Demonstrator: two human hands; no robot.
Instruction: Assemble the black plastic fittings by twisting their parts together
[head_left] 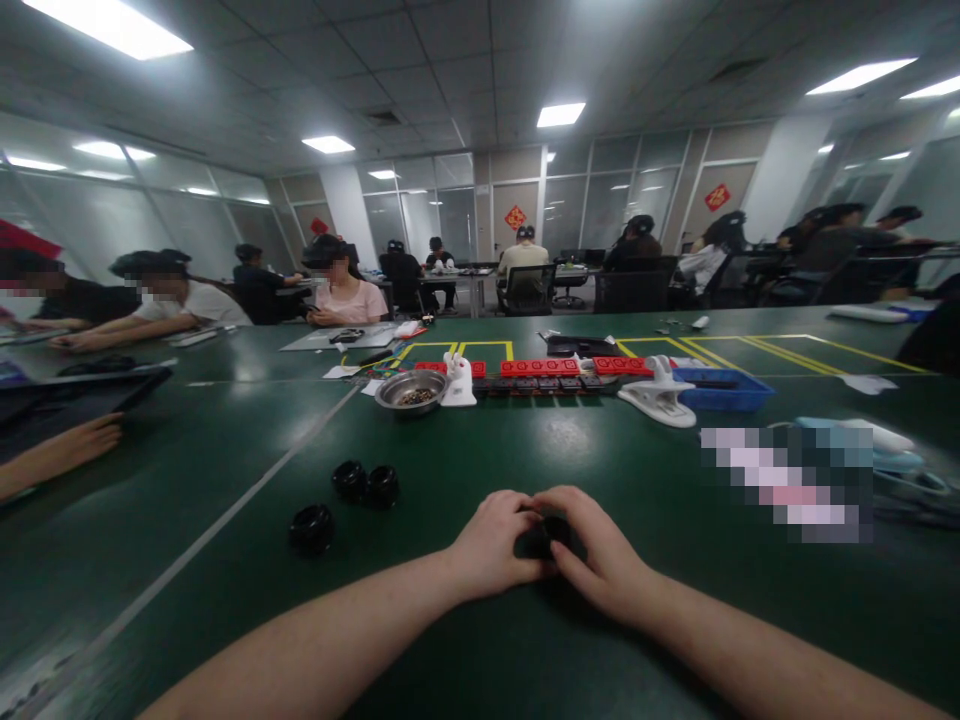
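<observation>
My left hand (496, 540) and my right hand (598, 545) meet in front of me, fingers curled around a small black round part (534, 543) low over the green table (465, 640). Most of that part is hidden by my fingers and thumbs. Off to the left of my hands lie three glossy black round parts with hollow tops: a pair side by side, one black part (349, 480) and another black part (382, 486), and a third black part (311, 528) nearer to me.
Beyond my hands stand a metal bowl (412, 393) of small pieces, red power strips (544, 368), white clamp stands (657, 392) and a blue tray (724, 392). A blurred bundle (862, 450) lies at right. A co-worker's hand (71, 450) holds a dark panel at left.
</observation>
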